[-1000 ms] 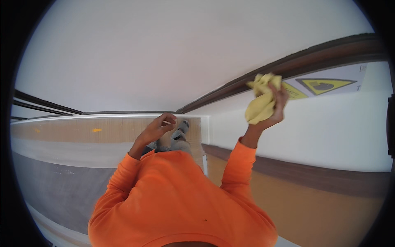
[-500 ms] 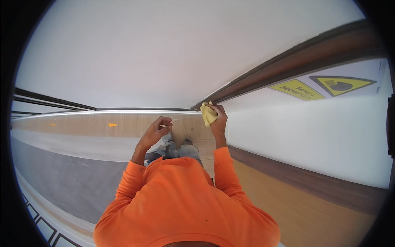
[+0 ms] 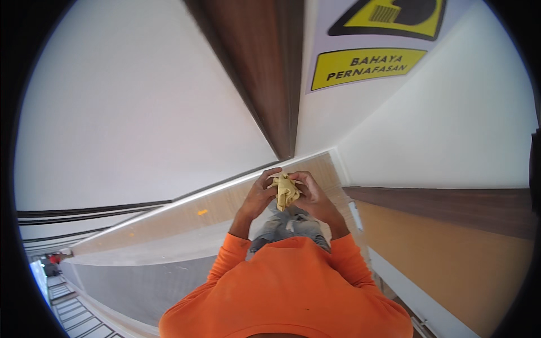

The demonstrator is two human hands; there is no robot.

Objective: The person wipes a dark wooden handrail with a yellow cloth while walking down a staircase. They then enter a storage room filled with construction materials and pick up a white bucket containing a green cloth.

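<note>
Bunching a soft, light yellow cloth (image 3: pixel 285 190) at twelve o'clock, left hand (image 3: pixel 258 197) and right hand (image 3: pixel 311 195) seemingly curled closed around its edges.

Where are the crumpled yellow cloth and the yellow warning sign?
crumpled yellow cloth (image 3: pixel 285 191), head view, middle of the bunched fabric between both hands.
yellow warning sign (image 3: pixel 366 65), head view, middle of the lower rectangular panel on the wall.
</note>
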